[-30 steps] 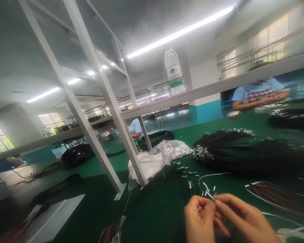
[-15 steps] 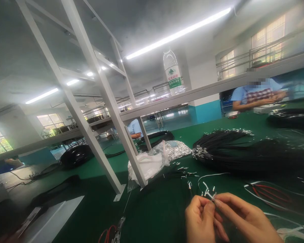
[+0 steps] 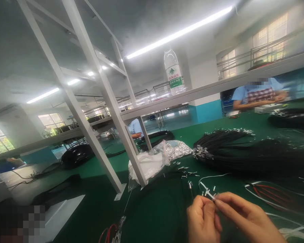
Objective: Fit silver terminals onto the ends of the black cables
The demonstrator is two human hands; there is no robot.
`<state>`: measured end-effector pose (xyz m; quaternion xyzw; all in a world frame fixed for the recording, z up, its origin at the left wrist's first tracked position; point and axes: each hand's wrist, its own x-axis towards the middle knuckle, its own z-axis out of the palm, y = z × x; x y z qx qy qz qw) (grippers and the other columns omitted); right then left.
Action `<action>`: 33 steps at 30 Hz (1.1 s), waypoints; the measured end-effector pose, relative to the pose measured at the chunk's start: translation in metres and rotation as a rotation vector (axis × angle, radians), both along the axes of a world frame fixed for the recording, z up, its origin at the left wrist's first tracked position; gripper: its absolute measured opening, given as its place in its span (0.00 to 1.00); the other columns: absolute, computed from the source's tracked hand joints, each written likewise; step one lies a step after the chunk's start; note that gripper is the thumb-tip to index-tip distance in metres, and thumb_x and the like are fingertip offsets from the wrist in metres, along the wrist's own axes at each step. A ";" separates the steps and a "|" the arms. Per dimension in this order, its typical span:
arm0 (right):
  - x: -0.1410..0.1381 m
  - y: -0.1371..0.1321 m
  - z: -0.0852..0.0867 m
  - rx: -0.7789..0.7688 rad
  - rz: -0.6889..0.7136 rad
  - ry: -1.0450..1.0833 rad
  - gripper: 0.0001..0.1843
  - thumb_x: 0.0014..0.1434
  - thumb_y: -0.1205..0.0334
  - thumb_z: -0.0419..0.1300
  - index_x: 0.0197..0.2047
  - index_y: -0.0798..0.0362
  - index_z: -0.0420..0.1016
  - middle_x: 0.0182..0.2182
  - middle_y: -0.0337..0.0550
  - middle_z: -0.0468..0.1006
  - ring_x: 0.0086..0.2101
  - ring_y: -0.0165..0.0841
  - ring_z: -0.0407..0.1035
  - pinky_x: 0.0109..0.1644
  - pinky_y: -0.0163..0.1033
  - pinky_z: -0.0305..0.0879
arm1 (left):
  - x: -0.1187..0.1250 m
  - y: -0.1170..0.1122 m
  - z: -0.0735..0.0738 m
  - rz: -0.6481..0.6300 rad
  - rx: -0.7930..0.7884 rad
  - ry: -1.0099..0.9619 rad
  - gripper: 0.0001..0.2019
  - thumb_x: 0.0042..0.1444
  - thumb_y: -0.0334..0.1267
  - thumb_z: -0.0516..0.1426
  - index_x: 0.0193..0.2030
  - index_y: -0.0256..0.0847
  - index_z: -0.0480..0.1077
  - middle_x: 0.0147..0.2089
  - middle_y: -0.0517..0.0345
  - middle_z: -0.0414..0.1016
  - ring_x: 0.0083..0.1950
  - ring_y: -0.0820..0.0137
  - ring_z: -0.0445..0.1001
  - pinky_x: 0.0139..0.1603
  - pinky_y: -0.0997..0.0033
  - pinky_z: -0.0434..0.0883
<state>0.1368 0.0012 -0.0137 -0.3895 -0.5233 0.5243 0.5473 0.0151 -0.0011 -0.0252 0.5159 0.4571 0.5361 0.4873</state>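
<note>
- A narrow white strip (image 3: 208, 191) stands up from the pinched fingertips of both hands, over the near side of the green table (image 3: 152, 216); its lower end is hidden in the grip.
- The left hand (image 3: 203, 219) has thumb and forefinger pressed together on the strip's base, the other fingers curled in.
- The right hand (image 3: 245, 216) meets it there, thumb and forefinger closed on the same spot; exactly which fingertip bears on the strip I can't tell.
- Just beyond the fingertips I see small metal terminals (image 3: 214, 188) and, beside the left hand, a metal-tipped wire (image 3: 190, 185).
- Farther in from the near edge, loose metal-ended leads (image 3: 190, 173) are scattered.
- Past those, a clear bag of metal terminals (image 3: 178, 150) sits beside a bag with white contents (image 3: 149, 163), partly behind a grey steel post (image 3: 135, 162).
- A thick bundle of black wires (image 3: 230, 153) sprawls toward the table's right edge; red wires (image 3: 271, 194) lie looped nearer us.
- White sheets (image 3: 62, 214) lie toward the near left corner.
- Overhead, a bottle with a green-and-white label (image 3: 175, 77) stands on the shelf (image 3: 205, 89).
- At the table's far edge, a co-worker in light blue (image 3: 260, 94) bends both arms over a white box (image 3: 264, 109).
</note>
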 end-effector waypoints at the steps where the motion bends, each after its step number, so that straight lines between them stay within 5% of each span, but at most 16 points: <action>1: -0.001 0.000 0.000 -0.003 -0.001 0.012 0.16 0.53 0.44 0.65 0.29 0.49 0.79 0.26 0.38 0.76 0.33 0.37 0.71 0.37 0.34 0.68 | 0.000 0.001 -0.002 0.012 0.015 0.019 0.33 0.47 0.75 0.48 0.25 0.40 0.60 0.14 0.69 0.55 0.14 0.81 0.50 0.15 0.78 0.48; 17: 0.005 0.007 0.004 -0.018 0.140 0.003 0.18 0.53 0.43 0.66 0.27 0.50 0.79 0.23 0.38 0.73 0.28 0.34 0.67 0.34 0.35 0.67 | -0.008 0.004 0.002 -0.149 -0.038 0.005 0.34 0.50 0.74 0.48 0.27 0.39 0.64 0.11 0.70 0.55 0.12 0.80 0.49 0.15 0.76 0.49; 29: 0.003 0.007 0.000 -0.224 0.141 0.184 0.17 0.48 0.44 0.69 0.30 0.49 0.79 0.23 0.37 0.68 0.28 0.33 0.65 0.33 0.33 0.67 | -0.005 -0.002 0.014 -0.272 -0.155 -0.154 0.29 0.49 0.68 0.55 0.27 0.40 0.64 0.10 0.70 0.56 0.09 0.80 0.46 0.11 0.77 0.43; 31: 0.014 0.012 0.002 -0.252 0.037 0.258 0.18 0.43 0.44 0.72 0.26 0.49 0.78 0.21 0.36 0.67 0.25 0.30 0.62 0.28 0.30 0.66 | -0.012 -0.002 0.020 -0.194 -0.127 -0.083 0.24 0.54 0.62 0.55 0.31 0.40 0.64 0.15 0.68 0.62 0.12 0.79 0.53 0.14 0.78 0.49; 33: 0.031 0.017 0.009 -0.273 -0.125 0.312 0.21 0.35 0.44 0.76 0.23 0.49 0.77 0.22 0.37 0.69 0.25 0.30 0.62 0.27 0.29 0.67 | -0.022 0.003 0.024 0.014 -0.006 0.070 0.17 0.58 0.52 0.56 0.31 0.39 0.66 0.21 0.64 0.67 0.20 0.77 0.62 0.23 0.78 0.59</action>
